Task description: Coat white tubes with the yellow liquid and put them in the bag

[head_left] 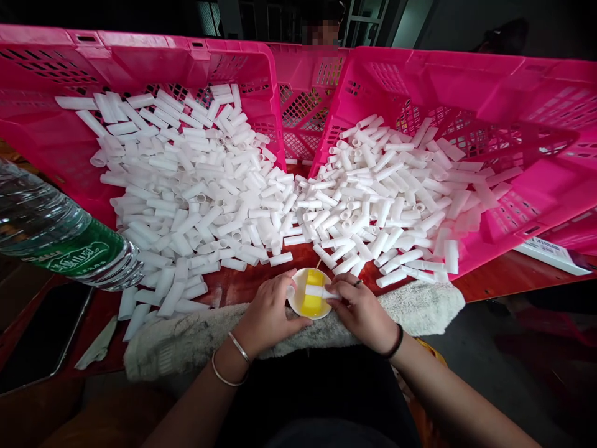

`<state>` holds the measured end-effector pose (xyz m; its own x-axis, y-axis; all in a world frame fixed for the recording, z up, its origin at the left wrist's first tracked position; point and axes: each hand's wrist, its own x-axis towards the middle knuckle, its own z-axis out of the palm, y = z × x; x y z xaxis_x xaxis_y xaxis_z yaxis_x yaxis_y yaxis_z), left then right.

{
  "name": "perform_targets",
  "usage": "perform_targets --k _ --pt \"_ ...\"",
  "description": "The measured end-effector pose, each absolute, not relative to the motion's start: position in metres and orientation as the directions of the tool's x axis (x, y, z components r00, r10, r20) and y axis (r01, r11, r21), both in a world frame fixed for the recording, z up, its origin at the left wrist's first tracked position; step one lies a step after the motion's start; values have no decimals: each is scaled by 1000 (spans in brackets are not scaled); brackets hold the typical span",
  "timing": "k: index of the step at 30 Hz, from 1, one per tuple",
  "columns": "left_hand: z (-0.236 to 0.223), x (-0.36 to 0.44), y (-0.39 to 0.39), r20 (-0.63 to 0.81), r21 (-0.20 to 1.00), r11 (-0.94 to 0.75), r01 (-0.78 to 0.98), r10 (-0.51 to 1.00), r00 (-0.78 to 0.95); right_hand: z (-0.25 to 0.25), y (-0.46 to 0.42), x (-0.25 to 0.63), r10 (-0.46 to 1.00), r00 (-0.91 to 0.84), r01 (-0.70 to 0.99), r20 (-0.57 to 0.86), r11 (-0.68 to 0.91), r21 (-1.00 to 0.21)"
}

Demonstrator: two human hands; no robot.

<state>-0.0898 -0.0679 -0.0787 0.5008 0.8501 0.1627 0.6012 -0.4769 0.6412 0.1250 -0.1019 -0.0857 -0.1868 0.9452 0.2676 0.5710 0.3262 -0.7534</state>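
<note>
My left hand (270,308) is closed around the left side of a small white dish (295,303), with its thumb at the near rim. A pale round end, perhaps of a tube, shows beside its index finger; I cannot tell if the hand holds it too. A yellow block or pad (310,306) lies in the dish. Pinched in my right hand (361,308) is a short white plastic tube (317,291), lying level across the yellow. Whether the tube touches the yellow is unclear. Beyond the dish lie heaped white tubes on the left (205,186) and right (373,193).
Tipped pink crates, left (242,62) and right (466,74), stand behind the heaps. A rolled towel (186,339) lines the red table's (494,285) front edge. At left are a water bottle (84,242) and a dark phone (40,333). A person (321,31) is beyond the crates.
</note>
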Motion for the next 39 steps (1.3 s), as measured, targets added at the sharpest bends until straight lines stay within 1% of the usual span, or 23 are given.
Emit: perform_targets --k 2,3,4,6,8,9,10,13,15,16,17,19,21,22,23,26,28,29,30,33,35,37,39 --pt "-79 -90 -67 164 638 -481 601 848 505 -86 -104 124 926 -207 579 314 375 -724" --pt "-80 -90 -67 164 637 -482 601 847 505 -86 -105 123 936 -192 558 295 352 -752" --pt "-80 -90 -67 163 637 -482 602 847 506 -86 -105 123 954 -163 514 252 300 -804" --pt "-80 -90 -67 156 636 -479 605 848 507 -86 -105 121 989 -108 386 98 133 -913" --pt "-79 -90 -67 154 633 -481 607 846 510 -85 -107 120 998 -66 328 -6 16 -944" --pt "-79 -90 -67 157 631 -485 605 844 513 -84 -108 120 999 -53 353 11 29 -935" --pt "-79 -90 -67 162 630 -491 602 841 516 -83 -110 120 996 -54 407 76 92 -909" --pt "-79 -90 -67 167 621 -506 598 831 530 -84 -115 119 918 -181 549 354 392 -738" --pt "-79 -90 -67 168 617 -509 600 830 532 -86 -117 118 879 -243 563 410 472 -678" --pt "-80 -90 -67 169 615 -510 601 830 531 -88 -118 118 889 -222 550 399 453 -702" --pt "-80 -90 -67 173 613 -511 602 831 529 -89 -118 118 916 -173 515 363 398 -759" --pt "-82 -91 -68 181 608 -513 605 832 524 -91 -117 118 974 -74 389 213 225 -893" --pt "-82 -91 -68 185 606 -512 609 835 518 -91 -116 119 993 -29 313 114 117 -943" --pt "-82 -91 -68 185 607 -508 612 838 513 -90 -116 120 992 -35 330 124 129 -935" --pt "-82 -90 -68 183 608 -501 615 843 506 -88 -117 121 983 -61 381 173 183 -906" --pt "-81 -90 -68 168 612 -481 628 855 491 -85 -119 124 894 -216 549 392 443 -709" --pt "-81 -90 -68 162 612 -475 633 858 487 -85 -121 124 850 -283 581 445 521 -625" --pt "-81 -90 -68 162 612 -475 632 858 488 -86 -122 123 857 -273 578 437 509 -638" --pt "-81 -90 -68 160 613 -475 631 857 489 -87 -123 122 883 -238 563 404 464 -683" --pt "-81 -90 -68 149 618 -469 631 858 492 -89 -124 119 966 -90 489 243 256 -834" --pt "-82 -90 -67 144 623 -464 629 859 491 -89 -124 119 969 -53 496 240 234 -836" --pt "-83 -90 -66 148 628 -464 624 859 490 -89 -123 120 925 -98 573 366 353 -740" --pt "-84 -90 -66 143 633 -463 620 858 493 -90 -124 123 832 -225 646 507 517 -562"
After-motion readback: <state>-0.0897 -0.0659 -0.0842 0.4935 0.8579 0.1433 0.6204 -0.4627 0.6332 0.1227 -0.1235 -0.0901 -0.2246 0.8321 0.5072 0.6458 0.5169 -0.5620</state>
